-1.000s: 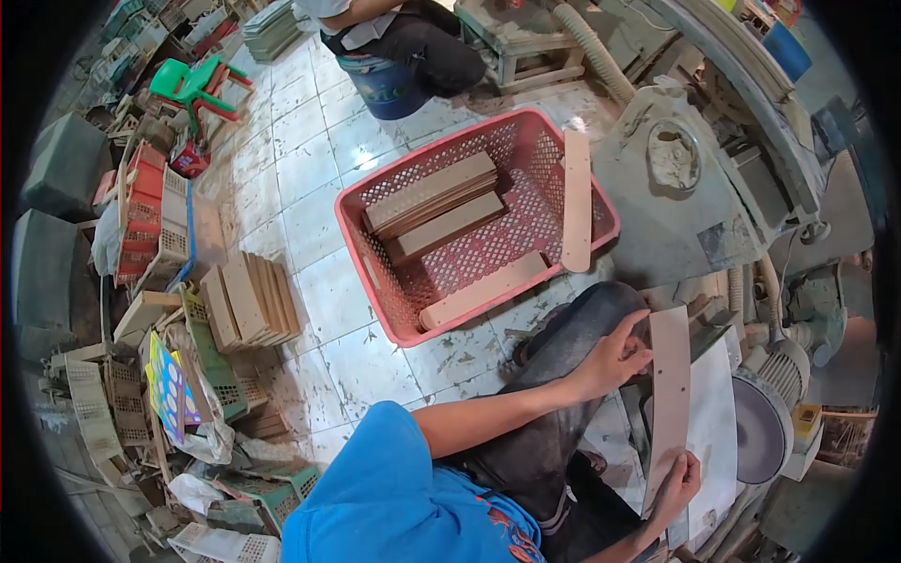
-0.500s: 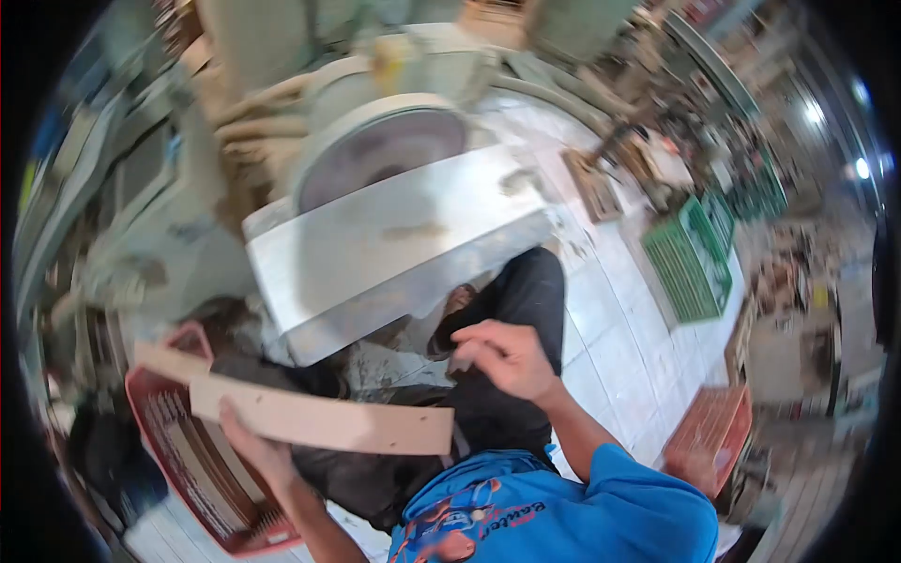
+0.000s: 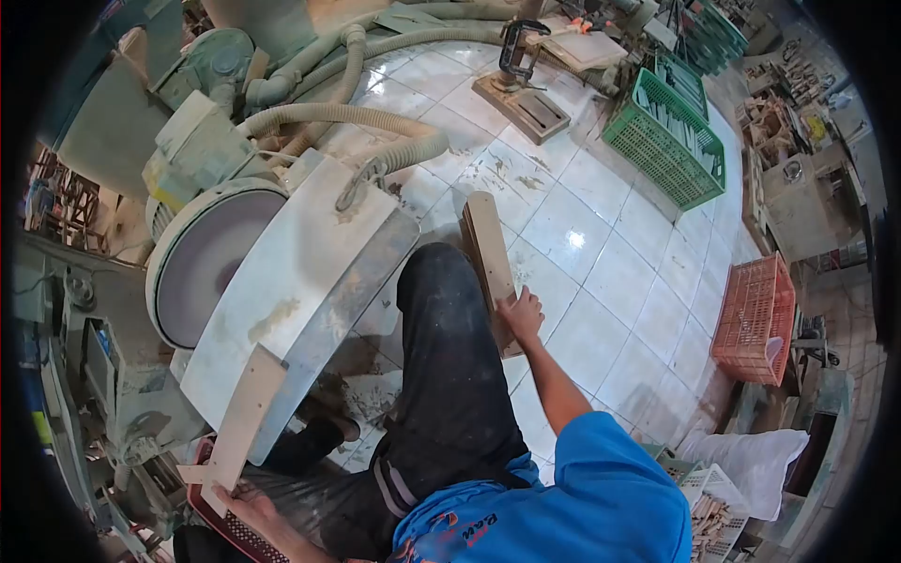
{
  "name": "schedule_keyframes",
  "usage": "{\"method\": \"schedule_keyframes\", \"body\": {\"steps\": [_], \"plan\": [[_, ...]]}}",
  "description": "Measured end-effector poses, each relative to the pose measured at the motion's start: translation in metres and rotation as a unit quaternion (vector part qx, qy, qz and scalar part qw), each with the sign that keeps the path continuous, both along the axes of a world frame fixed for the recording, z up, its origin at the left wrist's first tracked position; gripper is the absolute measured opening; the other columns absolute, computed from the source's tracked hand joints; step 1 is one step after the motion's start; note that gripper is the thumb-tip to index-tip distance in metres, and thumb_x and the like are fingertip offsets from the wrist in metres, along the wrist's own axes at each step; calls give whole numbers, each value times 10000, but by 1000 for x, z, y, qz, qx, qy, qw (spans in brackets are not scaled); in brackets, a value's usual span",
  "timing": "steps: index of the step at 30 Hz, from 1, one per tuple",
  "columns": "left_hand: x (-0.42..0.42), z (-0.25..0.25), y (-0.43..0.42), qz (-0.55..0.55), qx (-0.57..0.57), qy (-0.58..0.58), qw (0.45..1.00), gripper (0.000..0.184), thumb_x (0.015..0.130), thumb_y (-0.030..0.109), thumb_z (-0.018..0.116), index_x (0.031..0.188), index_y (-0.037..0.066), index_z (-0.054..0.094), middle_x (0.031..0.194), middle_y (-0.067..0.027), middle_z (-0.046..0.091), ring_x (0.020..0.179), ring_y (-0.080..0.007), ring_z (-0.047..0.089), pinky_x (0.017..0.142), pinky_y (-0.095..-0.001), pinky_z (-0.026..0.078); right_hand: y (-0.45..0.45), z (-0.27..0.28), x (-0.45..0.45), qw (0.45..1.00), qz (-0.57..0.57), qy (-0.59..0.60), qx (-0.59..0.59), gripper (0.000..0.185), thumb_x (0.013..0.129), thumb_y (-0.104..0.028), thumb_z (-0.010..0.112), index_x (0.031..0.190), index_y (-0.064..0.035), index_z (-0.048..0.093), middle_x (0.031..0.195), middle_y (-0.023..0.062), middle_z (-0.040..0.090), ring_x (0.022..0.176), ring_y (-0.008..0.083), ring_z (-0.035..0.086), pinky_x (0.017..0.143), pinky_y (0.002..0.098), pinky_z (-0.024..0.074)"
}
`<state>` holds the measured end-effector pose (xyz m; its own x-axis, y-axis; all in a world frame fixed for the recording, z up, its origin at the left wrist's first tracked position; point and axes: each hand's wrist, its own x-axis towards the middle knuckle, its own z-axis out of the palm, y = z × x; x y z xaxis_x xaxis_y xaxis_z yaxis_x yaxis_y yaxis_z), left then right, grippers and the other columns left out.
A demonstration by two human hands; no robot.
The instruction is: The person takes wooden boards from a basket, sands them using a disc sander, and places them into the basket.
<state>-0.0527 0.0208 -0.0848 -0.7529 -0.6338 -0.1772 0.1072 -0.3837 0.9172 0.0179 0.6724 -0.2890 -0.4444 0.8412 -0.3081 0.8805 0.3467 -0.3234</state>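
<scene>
My left hand (image 3: 251, 509) grips the lower end of a flat wooden strip (image 3: 246, 418), whose upper end overlaps the edge of the white machine table (image 3: 310, 244). Beyond my right knee, my right hand (image 3: 522, 314) has its fingers around the near end of the top board in a stack of wooden strips (image 3: 488, 249) on the tiled floor. Beside the white table stands a round sanding disc (image 3: 211, 267). Part of a red basket (image 3: 246, 537) shows below my left hand.
Ribbed hoses (image 3: 394, 141) run behind the machine. A black clamp (image 3: 518, 52) stands on a wooden block (image 3: 522, 108) on the floor. Green crates (image 3: 666, 145) sit at the upper right, a red crate (image 3: 755, 319) and a white sack (image 3: 751, 460) at the right.
The view has turned from the red basket to the disc machine and floor on the right. My right hand has reached out to the stack; my left hand still holds a strip.
</scene>
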Motion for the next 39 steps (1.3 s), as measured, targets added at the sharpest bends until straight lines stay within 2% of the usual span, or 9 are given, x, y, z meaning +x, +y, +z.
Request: {"method": "schedule_keyframes", "body": {"steps": [5, 8, 20, 26, 31, 33, 35, 38, 39], "plan": [[-8, -1, 15, -37, 11, -2, 999, 431, 986, 323, 625, 1291, 26, 562, 1181, -73, 669, 1000, -155, 641, 794, -257, 507, -37, -3, 1, 1000, -19, 3, 9, 835, 794, -413, 760, 1382, 9, 346, 1307, 219, 511, 1238, 396, 494, 952, 550, 436], [-6, -11, -5, -178, 65, -51, 981, 499, 978, 365, 618, 1367, 69, 516, 1283, -72, 621, 1188, -196, 562, 981, -342, 428, -37, -3, 1, 1000, -21, 13, 2, 760, 788, -384, 777, 1314, 1, 386, 1295, 212, 517, 1222, 400, 502, 946, 552, 443], [-12, 4, 54, -170, 151, -33, 973, 551, 960, 362, 628, 1422, 106, 470, 1423, -79, 511, 1326, -216, 443, 1100, -418, 318, -22, 73, 11, 981, -40, 148, 120, 683, 742, -391, 761, 1257, -26, 502, 1134, 218, 558, 1036, 422, 587, 882, 483, 499], [-9, 16, 77, -110, 222, -54, 967, 444, 957, 382, 614, 1326, 148, 535, 1299, -71, 577, 1233, -223, 507, 1053, -432, 347, -22, 188, -13, 875, -64, 468, 104, 757, 746, -151, 823, 1386, -8, 446, 1285, 165, 546, 1181, 262, 546, 1011, 383, 438], [13, 57, 99, -79, 326, -15, 942, 238, 968, 376, 605, 1074, 166, 572, 1038, -20, 621, 980, -180, 572, 816, -369, 458, -44, 286, -52, 846, 39, 507, 159, 692, 875, -50, 716, 1464, 32, 361, 1401, 160, 512, 1198, 256, 561, 1056, 384, 435], [37, 51, 103, -47, 299, -80, 950, 343, 958, 387, 604, 1172, 125, 546, 1077, -77, 641, 933, -199, 596, 823, -366, 461, -46, 281, -75, 744, 154, 641, -106, 620, 950, -344, 643, 1438, -17, 443, 1166, 61, 572, 930, 134, 553, 791, 244, 465], [63, 80, 116, 27, 149, -86, 985, 432, 962, 342, 605, 1291, 83, 499, 1075, -97, 643, 936, -195, 601, 836, -350, 467, -171, 345, -92, 681, 88, 680, -257, 637, 966, -467, 578, 1438, -54, 467, 1027, -8, 550, 799, 47, 480, 636, 171, 386], [89, 111, 112, -18, -15, -23, 999, 526, 956, 277, 636, 1380, 21, 459, 1205, -106, 617, 1055, -171, 585, 910, -331, 458, -295, 389, -88, 600, 212, 590, -497, 435, 992, -201, 593, 1400, -88, 494, 960, -36, 578, 731, 45, 516, 588, 170, 411], [98, 124, 108, -89, -62, 48, 993, 552, 950, 262, 663, 1391, 0, 460, 1248, -105, 601, 1099, -159, 574, 957, -319, 450, -325, 387, -89, 561, 228, 548, -577, 444, 979, -130, 568, 1409, -79, 470, 1080, 1, 566, 881, 93, 528, 726, 235, 430]]}}
